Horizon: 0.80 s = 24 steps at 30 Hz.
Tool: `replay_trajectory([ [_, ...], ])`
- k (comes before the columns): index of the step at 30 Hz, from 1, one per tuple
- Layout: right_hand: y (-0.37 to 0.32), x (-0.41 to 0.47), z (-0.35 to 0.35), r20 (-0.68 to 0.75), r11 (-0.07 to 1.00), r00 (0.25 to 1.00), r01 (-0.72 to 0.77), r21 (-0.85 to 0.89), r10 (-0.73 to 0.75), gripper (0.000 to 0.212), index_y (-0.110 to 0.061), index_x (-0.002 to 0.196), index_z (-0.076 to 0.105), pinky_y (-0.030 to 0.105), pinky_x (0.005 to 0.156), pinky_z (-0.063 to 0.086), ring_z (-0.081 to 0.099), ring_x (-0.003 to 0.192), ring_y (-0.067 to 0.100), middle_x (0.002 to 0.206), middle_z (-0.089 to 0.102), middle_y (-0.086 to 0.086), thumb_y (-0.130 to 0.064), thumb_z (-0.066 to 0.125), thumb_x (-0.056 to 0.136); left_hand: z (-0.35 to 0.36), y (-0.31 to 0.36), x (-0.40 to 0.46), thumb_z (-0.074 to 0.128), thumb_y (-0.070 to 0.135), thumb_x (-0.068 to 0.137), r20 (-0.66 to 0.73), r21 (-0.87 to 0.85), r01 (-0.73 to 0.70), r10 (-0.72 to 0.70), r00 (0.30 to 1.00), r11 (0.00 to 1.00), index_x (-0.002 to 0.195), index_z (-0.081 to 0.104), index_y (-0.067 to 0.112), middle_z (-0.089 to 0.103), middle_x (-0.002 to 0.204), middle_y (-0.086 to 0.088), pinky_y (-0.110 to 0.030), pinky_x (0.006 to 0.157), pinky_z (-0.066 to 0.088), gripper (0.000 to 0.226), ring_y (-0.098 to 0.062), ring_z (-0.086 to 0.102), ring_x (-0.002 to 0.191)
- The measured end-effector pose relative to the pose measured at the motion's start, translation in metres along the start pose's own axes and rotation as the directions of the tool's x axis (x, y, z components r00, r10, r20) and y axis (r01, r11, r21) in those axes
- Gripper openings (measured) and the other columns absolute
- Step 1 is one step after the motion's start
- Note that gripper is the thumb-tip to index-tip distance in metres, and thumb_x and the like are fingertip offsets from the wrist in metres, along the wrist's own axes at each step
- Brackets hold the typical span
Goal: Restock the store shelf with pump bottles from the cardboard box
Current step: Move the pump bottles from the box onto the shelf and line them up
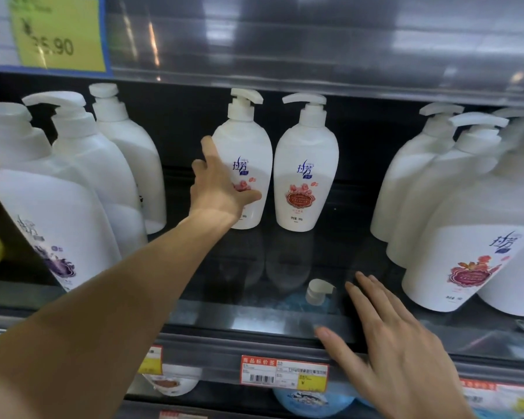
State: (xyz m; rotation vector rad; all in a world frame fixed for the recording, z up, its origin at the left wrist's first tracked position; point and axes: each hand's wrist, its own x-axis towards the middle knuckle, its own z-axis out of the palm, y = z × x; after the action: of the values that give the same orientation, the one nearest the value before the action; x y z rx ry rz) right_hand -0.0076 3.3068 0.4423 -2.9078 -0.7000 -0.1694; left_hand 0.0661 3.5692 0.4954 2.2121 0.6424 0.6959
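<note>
- The left hand (221, 182) reaches deep into the shelf (254, 316) and lies against the left side of the rear bottle (248, 164), thumb across its front label and fingers up along its flank; it looks like a loose, wide wrap, though whether the fingers close behind the bottle is hidden.
- The right hand (384, 337) holds nothing: fingers straight and spread, hovering at or resting on the shelf's front lip just above the price tag (285, 373); contact cannot be told.
- That bottle stands upright at the back of the middle gap, just beside its twin (306, 173), the two nearly touching. Rows of larger white bottles stand to the left (73, 189) and right (454, 213).
- The cardboard box is out of view.
- Judged step: seating or squaring this bottle in its lane, label forward.
- To do it well: keep the bottle upright and steer from low on the body, since a push near the shoulder would likely tip a tall, narrow bottle.
- Turn it so the pump spout runs the same way as its twin's; at present the two spouts appear to sit at different angles.
- Mind the neighbour: any sideways nudge could knock it over.
- The gap in front looks open for more bottles, so much of the restocking probably remains.
</note>
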Motion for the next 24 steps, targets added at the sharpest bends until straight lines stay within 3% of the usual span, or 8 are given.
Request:
replay_trajectory([
  [5,0.005,0.001,0.004,0.016,1.000,1.000,0.022,-0.022,-0.022,0.116,-0.026,0.150,0.041,0.026,0.108,0.037,0.022,0.147,0.006,0.161,0.028,-0.008,-0.090,-0.011,0.069,-0.013,0.009,-0.026,0.086,0.032,0.073,0.060,0.051,0.010,-0.013,0.998,0.999,0.156,-0.016,0.019,0.020,0.160,-0.011,-0.049,0.110,0.033,0.133,-0.032,0.035,0.141],
  [8,-0.002,0.000,-0.008,0.044,0.998,0.998,0.042,0.043,-0.044,0.121,-0.029,0.157,0.015,0.020,0.116,0.010,-0.007,0.146,-0.002,0.165,0.002,-0.012,-0.090,-0.018,0.057,-0.044,0.003,-0.083,0.074,0.055,0.077,0.103,0.116,-0.144,0.132,0.986,0.983,0.158,0.006,0.026,0.031,0.157,0.001,-0.029,0.099,0.038,0.109,-0.019,0.044,0.134],
  [10,-0.025,-0.004,-0.019,0.052,0.987,0.997,0.048,0.153,-0.056,0.123,-0.020,0.154,0.026,0.026,0.117,0.010,0.001,0.146,0.002,0.164,0.014,-0.004,-0.092,-0.008,0.061,-0.079,-0.013,-0.138,0.058,0.070,0.080,0.057,0.311,-0.311,0.309,0.949,0.898,0.138,0.045,0.031,0.061,0.125,0.013,-0.018,0.074,0.041,0.071,-0.013,0.065,0.103],
  [12,-0.061,-0.020,-0.019,-0.074,0.956,0.991,0.128,0.263,-0.112,0.109,-0.008,0.140,0.052,0.039,0.108,0.031,0.031,0.142,0.014,0.152,0.043,0.007,-0.087,0.008,0.079,-0.122,-0.038,-0.186,0.047,0.068,0.086,0.050,0.417,-0.398,0.416,0.908,0.817,0.110,0.070,0.027,0.073,0.102,0.010,-0.019,0.065,0.041,0.053,-0.016,0.072,0.076],
  [15,-0.139,-0.067,-0.010,-0.193,0.873,0.957,0.277,0.402,-0.215,0.089,-0.006,0.128,0.064,0.030,0.100,0.043,0.043,0.128,0.015,0.141,0.054,0.007,-0.073,0.018,0.092,-0.187,-0.108,-0.251,0.048,0.052,0.091,0.141,0.558,-0.502,0.521,0.842,0.661,0.114,0.072,0.018,0.070,0.121,-0.006,-0.033,0.085,0.047,0.047,-0.020,0.067,0.104],
  [17,-0.198,-0.106,0.003,-0.205,0.791,0.925,0.380,0.480,-0.320,0.082,-0.004,0.127,0.064,0.024,0.106,0.034,0.041,0.131,0.019,0.143,0.053,0.011,-0.067,0.022,0.095,-0.233,-0.151,-0.292,0.053,0.051,0.087,0.245,0.648,-0.464,0.413,0.877,0.603,0.129,0.058,0.013,0.056,0.138,-0.014,-0.044,0.094,0.042,0.057,-0.025,0.050,0.128],
  [20,-0.282,-0.175,0.033,-0.079,0.743,0.887,0.426,0.517,-0.454,0.077,-0.007,0.130,0.062,0.019,0.108,0.026,0.036,0.139,0.021,0.147,0.049,0.009,-0.064,0.025,0.095,-0.294,-0.209,-0.353,0.044,0.055,0.087,0.315,0.739,-0.240,-0.007,0.949,0.629,0.137,0.058,0.005,0.046,0.147,-0.018,-0.053,0.099,0.039,0.072,-0.033,0.046,0.136],
  [24,-0.369,-0.254,0.087,0.201,0.764,0.773,0.482,0.430,-0.601,0.082,-0.003,0.138,0.054,0.045,0.114,0.031,0.026,0.146,0.035,0.156,0.031,0.017,-0.063,0.027,0.090,-0.355,-0.277,-0.404,0.037,0.055,0.092,0.343,0.817,-0.084,-0.363,0.866,0.570,0.138,0.056,0.001,0.043,0.151,-0.017,-0.059,0.100,0.046,0.074,-0.035,0.042,0.138],
])
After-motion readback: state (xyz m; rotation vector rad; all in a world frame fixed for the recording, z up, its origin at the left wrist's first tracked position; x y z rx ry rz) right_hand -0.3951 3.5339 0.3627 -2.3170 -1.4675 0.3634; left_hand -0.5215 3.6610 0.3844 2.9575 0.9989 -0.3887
